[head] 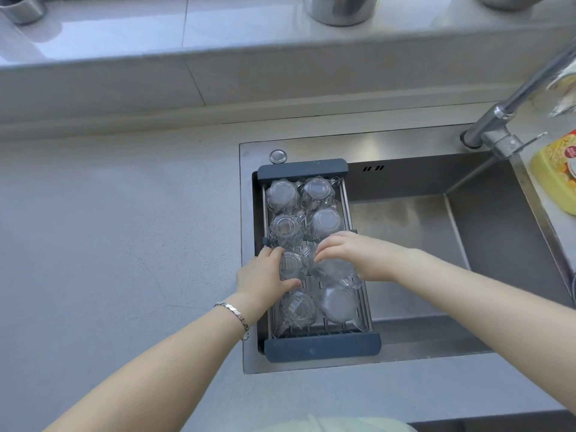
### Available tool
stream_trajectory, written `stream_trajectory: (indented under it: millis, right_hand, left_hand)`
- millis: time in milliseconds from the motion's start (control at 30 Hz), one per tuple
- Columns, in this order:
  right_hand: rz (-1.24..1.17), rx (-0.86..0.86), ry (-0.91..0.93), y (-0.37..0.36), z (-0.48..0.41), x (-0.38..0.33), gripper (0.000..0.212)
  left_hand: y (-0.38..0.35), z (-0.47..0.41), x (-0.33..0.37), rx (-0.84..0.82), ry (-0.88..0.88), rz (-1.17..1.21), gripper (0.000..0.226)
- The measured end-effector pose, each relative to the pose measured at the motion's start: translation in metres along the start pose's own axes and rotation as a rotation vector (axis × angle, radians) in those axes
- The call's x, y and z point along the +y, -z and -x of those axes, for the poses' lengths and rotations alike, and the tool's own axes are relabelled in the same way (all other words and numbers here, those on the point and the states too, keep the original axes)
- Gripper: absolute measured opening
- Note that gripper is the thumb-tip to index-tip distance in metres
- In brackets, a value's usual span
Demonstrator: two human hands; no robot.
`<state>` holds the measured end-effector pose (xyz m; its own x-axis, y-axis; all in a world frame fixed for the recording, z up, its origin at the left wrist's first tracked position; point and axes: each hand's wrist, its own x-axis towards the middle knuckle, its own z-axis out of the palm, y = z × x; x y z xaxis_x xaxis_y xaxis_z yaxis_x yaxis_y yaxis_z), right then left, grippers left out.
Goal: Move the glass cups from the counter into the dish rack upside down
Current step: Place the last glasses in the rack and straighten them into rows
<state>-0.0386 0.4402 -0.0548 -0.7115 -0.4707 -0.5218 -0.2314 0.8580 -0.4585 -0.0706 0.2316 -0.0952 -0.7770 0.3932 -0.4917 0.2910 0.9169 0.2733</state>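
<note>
A dark-framed dish rack [322, 347] spans the left end of the steel sink. Several clear glass cups stand upside down in it in two columns. My left hand [265, 275] grips an inverted glass cup [291, 265] in the left column, third row, thumb on the near side and fingers on the far side. My right hand [352, 254] rests fingers-down on the neighbouring inverted cup [332, 271] in the right column. Nearer me stand a cup with a barcode label [297, 308] and another cup [338, 302]. No cup shows on the grey counter [118, 244].
The steel sink basin [414, 244] lies right of the rack. A chrome faucet [511, 110] reaches over it from the back right. A yellow bottle [558, 176] sits at the right edge. Metal canisters [341, 7] stand on the back ledge.
</note>
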Motion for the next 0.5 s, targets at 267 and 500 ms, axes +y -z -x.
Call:
stream_trajectory:
  millis: [267, 500]
  right_hand:
    - [-0.342, 0.322, -0.555, -0.033, 0.0, -0.019, 0.081]
    - [-0.458, 0.501, -0.743, -0.048, -0.008, -0.029, 0.047]
  left_hand:
    - [0.001, -0.001, 0.002, -0.001, 0.009, -0.008, 0.075]
    - [0.0, -0.001, 0.002, -0.003, 0.011, -0.017, 0.075]
